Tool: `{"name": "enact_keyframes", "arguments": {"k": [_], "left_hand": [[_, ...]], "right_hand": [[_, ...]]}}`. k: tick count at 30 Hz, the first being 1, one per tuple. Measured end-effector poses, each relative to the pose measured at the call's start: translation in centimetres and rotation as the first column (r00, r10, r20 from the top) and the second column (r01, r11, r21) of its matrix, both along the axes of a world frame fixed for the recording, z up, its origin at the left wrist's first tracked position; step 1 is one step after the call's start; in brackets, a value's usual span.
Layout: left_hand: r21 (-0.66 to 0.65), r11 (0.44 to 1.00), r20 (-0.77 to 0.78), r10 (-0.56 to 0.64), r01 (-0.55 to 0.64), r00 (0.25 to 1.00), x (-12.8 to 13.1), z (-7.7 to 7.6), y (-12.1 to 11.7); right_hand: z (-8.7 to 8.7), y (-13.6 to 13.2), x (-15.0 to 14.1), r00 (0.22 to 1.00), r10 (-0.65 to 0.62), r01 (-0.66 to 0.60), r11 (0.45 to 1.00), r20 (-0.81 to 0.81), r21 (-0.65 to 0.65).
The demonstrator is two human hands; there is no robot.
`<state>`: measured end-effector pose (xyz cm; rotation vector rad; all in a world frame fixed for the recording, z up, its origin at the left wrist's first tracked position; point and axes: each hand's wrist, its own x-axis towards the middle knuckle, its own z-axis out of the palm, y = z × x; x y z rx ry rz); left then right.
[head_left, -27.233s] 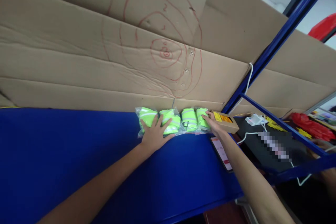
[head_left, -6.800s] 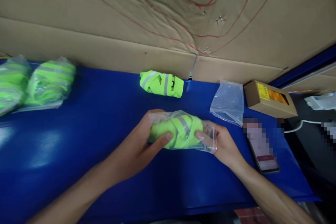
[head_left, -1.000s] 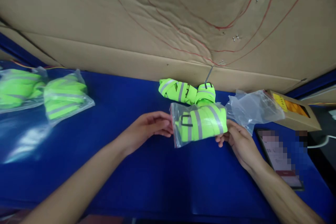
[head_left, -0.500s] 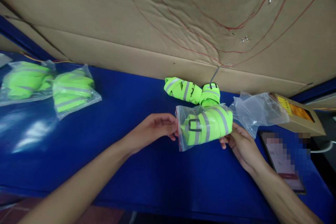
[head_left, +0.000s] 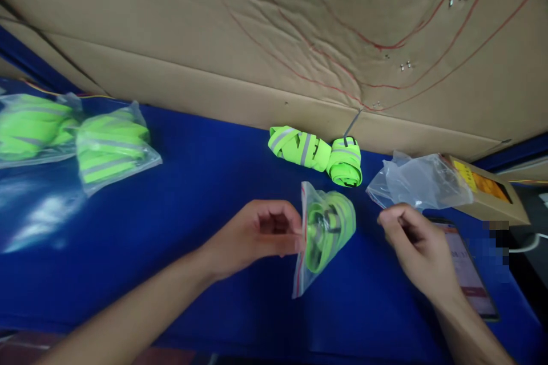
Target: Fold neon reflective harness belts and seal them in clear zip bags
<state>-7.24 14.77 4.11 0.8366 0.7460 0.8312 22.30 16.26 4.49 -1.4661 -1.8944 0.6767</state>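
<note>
Left hand (head_left: 252, 236) and right hand (head_left: 422, 256) are both held over a blue table (head_left: 192, 234), a little way apart. With its thumb laid along the near side and the other fingers curled behind, the left hand pinches a clear bag (head_left: 300, 276) at the end that carries a red line. That bag stands between the two hands, turned so its red-lined end runs up and down on the left and slants slightly; inside is a rolled yellow-green bundle (head_left: 338, 228) with grey bands and a dark piece near the opening. Whether its underside touches the tabletop, I cannot tell. On the right, the other hand is loosely curled, thumb brought up toward the forefinger; I cannot tell whether the tips meet or have anything between them. Just beyond it, crumpled clear plastic (head_left: 422, 182) lies against a cardboard box (head_left: 509, 202) with a yellow label, and a phone (head_left: 475, 291) lies partly behind the right hand and wrist. Two loose bundles, a longer banded roll (head_left: 299, 149) and a shorter banded roll (head_left: 345, 161), touch each other near the cardboard wall (head_left: 171, 40), which bears red curved lines (head_left: 381, 45). Well to the left, two bagged bundles (head_left: 113, 148) sit side by side.
</note>
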Motion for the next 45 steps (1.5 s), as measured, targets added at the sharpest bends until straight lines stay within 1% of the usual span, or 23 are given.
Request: {"name": "enact_keyframes", "arguments": {"k": [1, 2, 3, 4, 5, 7, 11, 14, 16, 18, 20, 22, 24, 26, 29, 32, 34, 37, 39, 41, 42, 44, 45], "left_hand": [[0.0, 0.999, 0.012, -0.034, 0.034, 0.999, 0.5, 0.0, -0.4], [0.013, 0.997, 0.011, -0.072, 0.072, 0.997, 1.1, -0.1, -0.9], [0.036, 0.993, -0.005, -0.112, 0.112, 0.994, 1.7, -0.2, -1.3], [0.065, 0.986, -0.033, -0.154, 0.156, 0.988, 2.2, -0.4, -1.6], [0.093, 0.978, -0.061, -0.181, 0.186, 0.982, 2.7, -0.7, -1.9], [0.135, 0.972, -0.099, -0.182, 0.194, 0.978, 3.1, -1.3, -2.1], [0.1, 0.988, -0.05, -0.117, 0.122, 0.992, 3.0, -2.3, -1.5], [0.08, 0.987, -0.033, -0.135, 0.138, 0.99, 2.7, -2.5, -1.0], [0.115, 0.982, -0.075, -0.143, 0.151, 0.987, 2.7, -2.3, -0.9], [0.155, 0.973, -0.122, -0.151, 0.169, 0.981, 2.8, -2.1, -0.9], [0.191, 0.963, -0.158, -0.16, 0.189, 0.974, 2.8, -1.9, -0.9], [0.223, 0.956, -0.191, -0.149, 0.191, 0.97, 2.7, -1.8, -0.8], [0.262, 0.951, -0.219, -0.105, 0.163, 0.97, 2.5, -1.7, -0.7], [0.307, 0.94, -0.266, -0.064, 0.148, 0.962, 2.4, -1.6, -0.7], [0.396, 0.891, -0.397, -0.053, 0.223, 0.916, 2.5, -1.4, -1.2], [0.491, 0.832, -0.512, 0.034, 0.26, 0.858, 2.9, -1.4, -1.8], [0.518, 0.812, -0.525, 0.054, 0.269, 0.849, 3.1, -1.4, -2.0], [0.527, 0.801, -0.473, -0.003, 0.285, 0.881, 3.2, -1.2, -1.8], [0.546, 0.792, -0.44, -0.006, 0.273, 0.898, 3.1, -1.0, -1.8], [0.57, 0.778, -0.431, 0.011, 0.262, 0.902, 3.1, -0.9, -1.8], [0.58, 0.772, -0.431, 0.02, 0.26, 0.902, 3.0, -0.8, -1.8], [0.577, 0.775, -0.43, 0.021, 0.257, 0.903, 2.7, -0.6, -1.9], [0.568, 0.784, -0.428, 0.022, 0.25, 0.903, 2.5, -0.6, -1.9]], "right_hand": [[0.4, -0.8, -0.6, 0.993, 0.107, -0.107, 0.994, -0.047, -0.003], [0.7, -1.5, -1.2, 0.969, 0.236, -0.237, 0.971, -0.077, -0.009], [0.9, -2.2, -1.9, 0.933, 0.35, -0.352, 0.936, -0.087, -0.008], [1.0, -2.8, -2.6, 0.904, 0.421, -0.421, 0.907, -0.081, 0.009], [1.0, -3.2, -3.2, 0.892, 0.448, -0.447, 0.894, -0.063, 0.028], [0.8, -3.6, -4.0, 0.894, 0.447, -0.445, 0.894, -0.034, 0.044], [0.1, -3.6, -4.3, 0.861, 0.508, -0.508, 0.861, 0.008, 0.002], [-0.2, -3.9, -4.3, 0.877, 0.476, -0.479, 0.877, 0.059, 0.035], [-0.4, -4.2, -4.3, 0.888, 0.45, -0.455, 0.89, 0.091, 0.041], [-0.3, -4.4, -4.4, 0.885, 0.455, -0.459, 0.888, 0.098, 0.031], [0.0, -4.2, -4.4, 0.876, 0.479, -0.48, 0.877, 0.05, 0.005], [0.6, -3.8, -4.3, 0.873, 0.486, -0.487, 0.873, -0.04, -0.021], [1.0, -3.3, -4.1, 0.878, 0.46, -0.469, 0.882, -0.132, -0.049], [1.2, -3.0, -3.9, 0.887, 0.426, -0.443, 0.894, -0.179, -0.069], [0.7, -3.0, -4.0, 0.88, 0.452, -0.463, 0.885, -0.148, -0.048], [0.0, -3.3, -4.3, 0.847, 0.526, -0.528, 0.849, -0.077, 0.0], [-0.1, -3.4, -4.5, 0.84, 0.539, -0.538, 0.842, -0.062, 0.021], [0.1, -3.5, -4.7, 0.837, 0.54, -0.541, 0.841, -0.087, 0.017], [0.3, -3.4, -4.7, 0.841, 0.535, -0.535, 0.845, -0.079, 0.024], [0.5, -3.1, -4.3, 0.876, 0.48, -0.476, 0.876, -0.045, 0.082], [0.5, -2.9, -3.9, 0.913, 0.406, -0.399, 0.907, -0.031, 0.135], [0.6, -2.3, -3.1, 0.982, 0.189, -0.178, 0.955, -0.027, 0.237], [0.7, -2.0, -2.6, 0.996, 0.082, -0.071, 0.958, -0.03, 0.279]]}}
